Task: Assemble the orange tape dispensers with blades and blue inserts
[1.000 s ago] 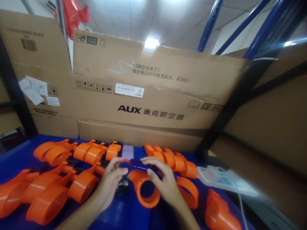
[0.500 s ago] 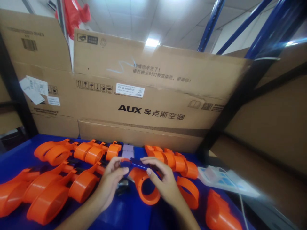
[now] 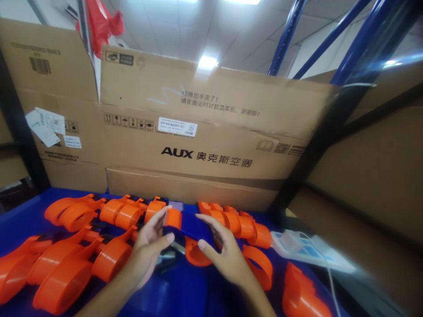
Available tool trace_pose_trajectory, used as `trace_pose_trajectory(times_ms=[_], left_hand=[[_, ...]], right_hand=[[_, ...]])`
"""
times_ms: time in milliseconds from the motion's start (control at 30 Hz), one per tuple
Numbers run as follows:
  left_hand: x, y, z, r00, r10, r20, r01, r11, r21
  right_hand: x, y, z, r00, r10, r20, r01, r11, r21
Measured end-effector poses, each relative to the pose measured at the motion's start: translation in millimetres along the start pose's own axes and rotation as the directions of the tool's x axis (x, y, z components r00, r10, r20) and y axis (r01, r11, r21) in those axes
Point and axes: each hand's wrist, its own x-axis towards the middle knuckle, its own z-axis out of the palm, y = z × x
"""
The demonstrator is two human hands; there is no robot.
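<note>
You've got a blue-and-orange piece [image 3: 195, 225] up btwn both hands, approx. mid-table, clear above the blue table [image 3: 165, 297]. Your L hand [image 3: 150, 242] is at its orange end: fingers on the far side, thumb on the near side, a narrow grip w/ the end btwn them. Your R hand [image 3: 224, 251] has the blue end, fingers along the far edge, thumb on the near edge; grip's a bit wider. Both hands hold the same piece.

Just below the piece, partly hidden by it & your R thumb, is an orange ring [image 3: 198, 256]. A dark tool [image 3: 165, 260] lies below the orange end, by your L hand; can't tell what kind. Behind the piece there's a phone [image 3: 176, 205], mostly covered, & behind that the big cardboard sheet [image 3: 205, 171] marked AUX.

L of the piece: two rows of orange rings w/ dark handles, a back row [image 3: 128, 213] & a front row [image 3: 64, 281]. R of it: a row of orange parts [image 3: 246, 227], then nearer you a loose ring [image 3: 258, 267] & another orange part [image 3: 302, 293]. Farther R is a white power strip [image 3: 313, 251] w/ a cord [image 3: 332, 286].
</note>
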Motion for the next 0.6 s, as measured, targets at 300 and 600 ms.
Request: trace_pose_trajectory(times_ms=[300,600], left_hand=[[1,-3,-1.5,0.998,0.062,-0.001,-0.061,0.988,0.143],[10,-14,-13.1,0.97,0.244,-0.021,-0.224,0.917,0.331]], right_hand=[[-2,5,8,0.968,-0.252,0.001,0.233,0.892,-0.388],[-3,11,13,0.91,-0.411,0.05,0.383,0.79,-0.479]])
